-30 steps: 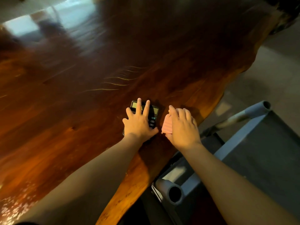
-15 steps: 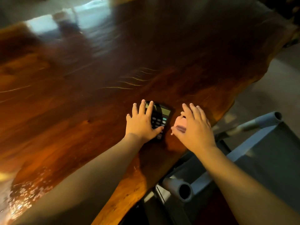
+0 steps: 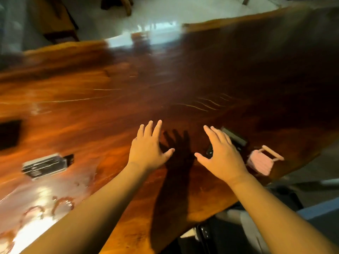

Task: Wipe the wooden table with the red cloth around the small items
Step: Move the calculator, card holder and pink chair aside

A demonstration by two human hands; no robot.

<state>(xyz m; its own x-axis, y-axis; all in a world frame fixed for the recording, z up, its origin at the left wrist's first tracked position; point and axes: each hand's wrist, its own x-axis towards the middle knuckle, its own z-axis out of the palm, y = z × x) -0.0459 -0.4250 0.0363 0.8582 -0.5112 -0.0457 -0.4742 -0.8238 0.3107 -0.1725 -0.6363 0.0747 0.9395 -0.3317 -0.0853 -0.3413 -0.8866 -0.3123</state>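
Both forearms are bare to the hands (image 3: 150, 149), with no sleeves visible.

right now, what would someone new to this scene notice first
Two bare hands, spread open and holding nothing: the left hand above bare wood, the right hand over a dark calculator. Beneath them is the glossy reddish wooden table, throwing strong glare at its lower left. A small pink ribbed item lies near the right edge, and a silvery box at the left; no red cloth is visible.
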